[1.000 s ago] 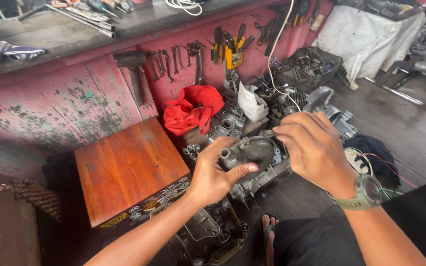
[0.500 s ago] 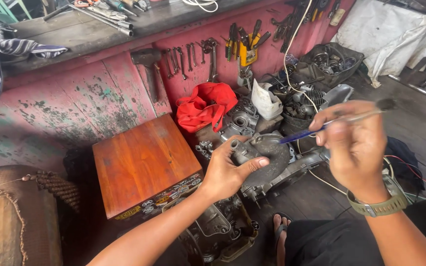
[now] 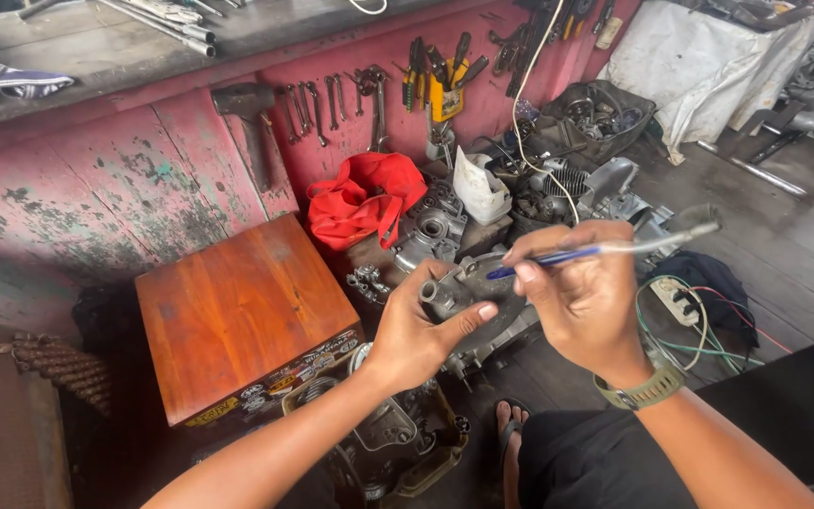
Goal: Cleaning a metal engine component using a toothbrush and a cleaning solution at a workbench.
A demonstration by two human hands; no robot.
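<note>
Head view: compared with a second ago, right hand (image 3: 584,300) has lifted off the engine casing (image 3: 468,297) and now pinches a thin blue-handled tool (image 3: 605,250) above it, fingers closed. Left hand (image 3: 418,332) cups the casing from below, beside the wooden box (image 3: 242,306).

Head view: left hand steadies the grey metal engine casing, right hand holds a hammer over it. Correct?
Not quite. The head view shows the right hand holding a thin blue-handled tool, not a hammer. The left hand does steady the grey metal engine casing.
</note>
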